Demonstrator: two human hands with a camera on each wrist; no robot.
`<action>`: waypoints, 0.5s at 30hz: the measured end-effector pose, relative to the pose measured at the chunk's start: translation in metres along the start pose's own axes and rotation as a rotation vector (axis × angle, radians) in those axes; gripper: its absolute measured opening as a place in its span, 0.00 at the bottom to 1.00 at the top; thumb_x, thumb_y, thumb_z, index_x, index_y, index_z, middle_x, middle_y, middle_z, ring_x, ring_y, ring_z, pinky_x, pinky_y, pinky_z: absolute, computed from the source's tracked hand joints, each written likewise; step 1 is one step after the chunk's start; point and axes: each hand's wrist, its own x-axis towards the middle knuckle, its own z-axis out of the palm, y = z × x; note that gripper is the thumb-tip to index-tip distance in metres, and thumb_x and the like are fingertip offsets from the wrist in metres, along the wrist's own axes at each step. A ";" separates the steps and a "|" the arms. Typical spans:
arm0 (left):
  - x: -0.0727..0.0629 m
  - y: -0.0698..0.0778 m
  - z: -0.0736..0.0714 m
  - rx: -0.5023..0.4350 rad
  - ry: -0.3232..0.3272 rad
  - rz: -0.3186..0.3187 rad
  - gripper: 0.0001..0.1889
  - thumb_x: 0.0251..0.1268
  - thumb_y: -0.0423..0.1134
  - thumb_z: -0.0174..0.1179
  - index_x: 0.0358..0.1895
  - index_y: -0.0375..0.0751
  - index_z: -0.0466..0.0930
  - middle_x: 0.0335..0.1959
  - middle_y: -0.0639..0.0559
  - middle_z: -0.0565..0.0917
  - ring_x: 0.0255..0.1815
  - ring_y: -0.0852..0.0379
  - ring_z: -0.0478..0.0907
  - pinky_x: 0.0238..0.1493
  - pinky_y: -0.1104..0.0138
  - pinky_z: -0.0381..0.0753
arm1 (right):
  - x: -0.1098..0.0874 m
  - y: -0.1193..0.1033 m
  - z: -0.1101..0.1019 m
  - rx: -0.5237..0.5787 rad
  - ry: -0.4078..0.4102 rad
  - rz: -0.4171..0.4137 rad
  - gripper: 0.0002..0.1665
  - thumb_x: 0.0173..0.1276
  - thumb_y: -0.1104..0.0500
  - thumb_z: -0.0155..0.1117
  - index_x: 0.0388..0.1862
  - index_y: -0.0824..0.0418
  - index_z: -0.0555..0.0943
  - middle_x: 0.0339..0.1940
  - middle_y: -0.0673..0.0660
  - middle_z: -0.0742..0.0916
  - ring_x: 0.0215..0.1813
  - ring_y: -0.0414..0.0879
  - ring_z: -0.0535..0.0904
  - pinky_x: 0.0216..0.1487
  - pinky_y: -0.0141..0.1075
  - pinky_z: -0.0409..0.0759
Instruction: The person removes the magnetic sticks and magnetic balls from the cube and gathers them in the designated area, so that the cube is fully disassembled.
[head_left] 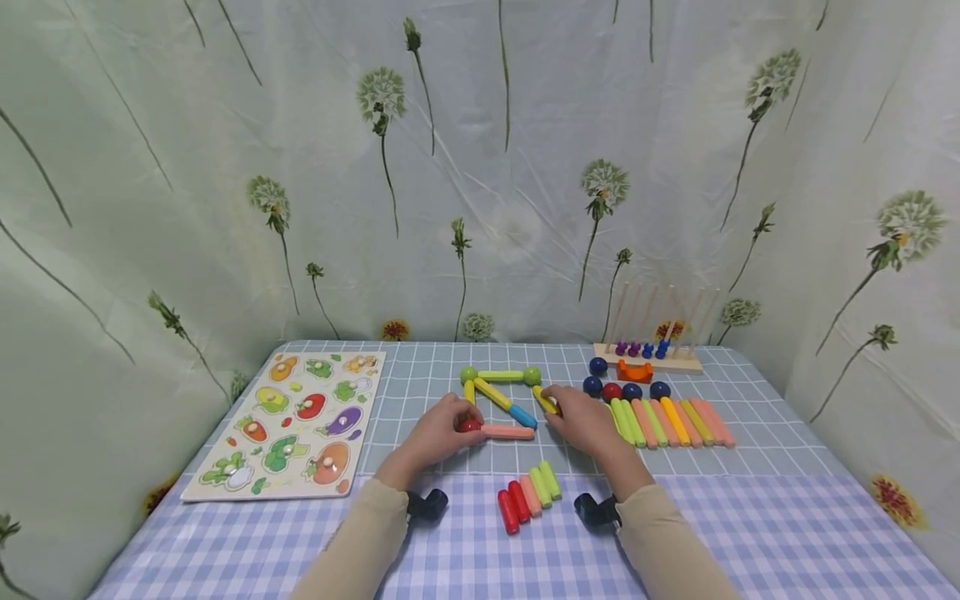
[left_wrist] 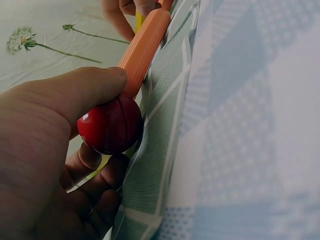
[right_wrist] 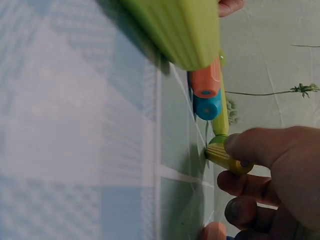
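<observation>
At the near edge of the bench [head_left: 750,517], covered in a blue-and-white checked cloth, four short plastic sticks [head_left: 528,495] in red, salmon and green lie side by side between the two sleeved forearms. Just beyond them, the left hand [head_left: 438,433] curls round a glossy red ball [left_wrist: 111,125], thumb on top and fingers beneath, with the ball touching the end of a ribbed salmon-orange stick [left_wrist: 145,47] that lies flat on the cloth. To its right, the right hand [head_left: 581,419] pinches the lower end of a short yellow stick [right_wrist: 227,159] between thumb and curled fingers; that stick slants up toward a green ball [head_left: 532,376]. A flat green stick [head_left: 501,376] joins this ball to a second green ball [head_left: 468,375] at the left, and a yellow-and-blue diagonal stick [head_left: 504,402] runs from there down toward the salmon-orange stick's far end. To the right of the right hand, a row of long sticks [head_left: 671,422] in green, salmon and yellow lies packed together, with dark blue and red balls [head_left: 626,389] just behind it. Farther back stands a wooden peg rack [head_left: 651,354] holding small purple and blue beads. At the left, a wooden vegetable peg puzzle [head_left: 296,425] lies flat. A pale dandelion-print curtain [head_left: 480,167] hangs behind.
</observation>
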 end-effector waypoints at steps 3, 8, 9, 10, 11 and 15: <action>-0.001 -0.001 0.001 0.003 0.001 -0.010 0.10 0.59 0.49 0.71 0.42 0.56 0.83 0.37 0.54 0.74 0.38 0.57 0.72 0.40 0.68 0.75 | 0.000 0.002 -0.002 0.000 -0.036 0.018 0.25 0.67 0.52 0.68 0.63 0.48 0.77 0.57 0.56 0.85 0.48 0.49 0.81 0.53 0.49 0.83; 0.000 -0.001 0.001 0.008 0.004 -0.008 0.10 0.60 0.49 0.71 0.42 0.56 0.83 0.37 0.54 0.74 0.38 0.57 0.72 0.39 0.68 0.75 | -0.003 0.007 -0.014 0.015 -0.122 0.014 0.25 0.65 0.54 0.67 0.61 0.44 0.76 0.46 0.55 0.85 0.35 0.48 0.76 0.35 0.38 0.78; 0.000 -0.001 0.001 0.006 0.004 -0.007 0.10 0.60 0.48 0.71 0.42 0.56 0.83 0.37 0.54 0.74 0.38 0.57 0.72 0.39 0.68 0.75 | -0.004 0.008 -0.017 0.024 -0.140 0.005 0.25 0.64 0.55 0.68 0.61 0.44 0.76 0.44 0.55 0.84 0.34 0.48 0.75 0.33 0.37 0.75; 0.000 -0.001 0.001 0.004 0.005 -0.006 0.10 0.59 0.48 0.71 0.42 0.56 0.83 0.37 0.54 0.74 0.38 0.57 0.72 0.39 0.68 0.75 | -0.005 0.009 -0.020 0.034 -0.157 -0.005 0.24 0.64 0.55 0.68 0.59 0.44 0.77 0.43 0.54 0.83 0.34 0.48 0.75 0.32 0.36 0.74; 0.000 -0.001 0.001 0.002 0.006 -0.005 0.10 0.59 0.48 0.71 0.41 0.56 0.83 0.37 0.54 0.74 0.38 0.57 0.72 0.39 0.68 0.75 | -0.006 0.010 -0.022 0.050 -0.174 -0.013 0.23 0.64 0.56 0.68 0.58 0.45 0.78 0.41 0.54 0.83 0.34 0.48 0.75 0.32 0.36 0.74; 0.000 0.000 0.001 0.003 0.007 0.001 0.09 0.59 0.48 0.71 0.41 0.56 0.83 0.36 0.54 0.74 0.37 0.57 0.72 0.38 0.68 0.74 | -0.008 0.014 -0.027 0.091 -0.235 -0.049 0.16 0.63 0.57 0.69 0.50 0.46 0.81 0.37 0.51 0.82 0.36 0.47 0.75 0.37 0.36 0.76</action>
